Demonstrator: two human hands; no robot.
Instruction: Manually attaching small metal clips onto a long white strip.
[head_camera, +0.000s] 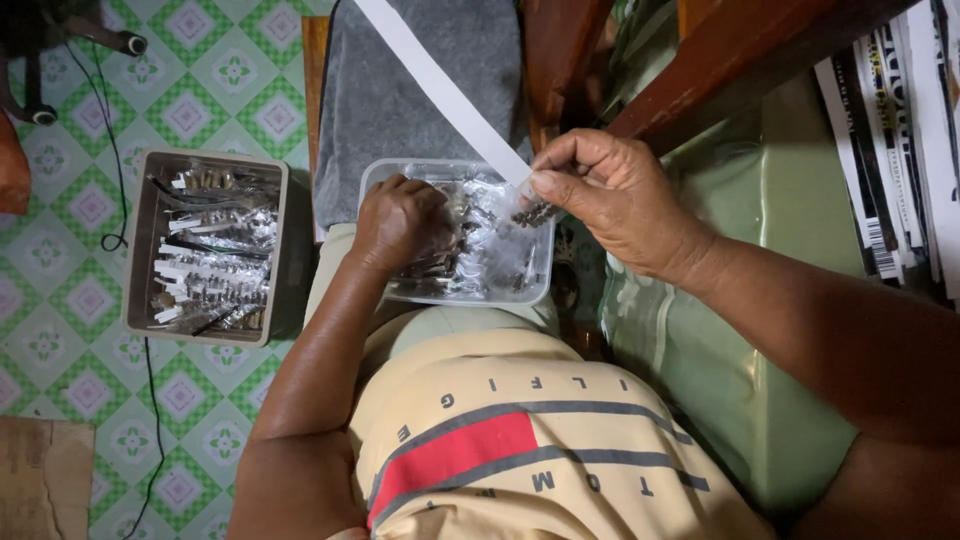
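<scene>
Nearest the lens, a cream shirt (530, 450) fills the lower frame; just past it a clear plastic tray (535, 280) rests on the lap. Left hand (400, 222) is curled down into the tray's small metal parts (490, 255) — whether it grips any cannot be told. Right hand (610, 195) pinches a white paper strip (440, 85) over the tray's right rim. Beside the tray, apart on the tiled floor (80, 330), stands a grey box (205, 250) — wooden furniture (700, 80) crowds the right.

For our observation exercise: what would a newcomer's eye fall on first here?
The long white paper strip, running diagonally from the top, pinched in the right hand. Below it, the left hand reaches into a clear plastic tray of small metal parts on the lap. A brown box of strips sits on the tiled floor, left.
</scene>
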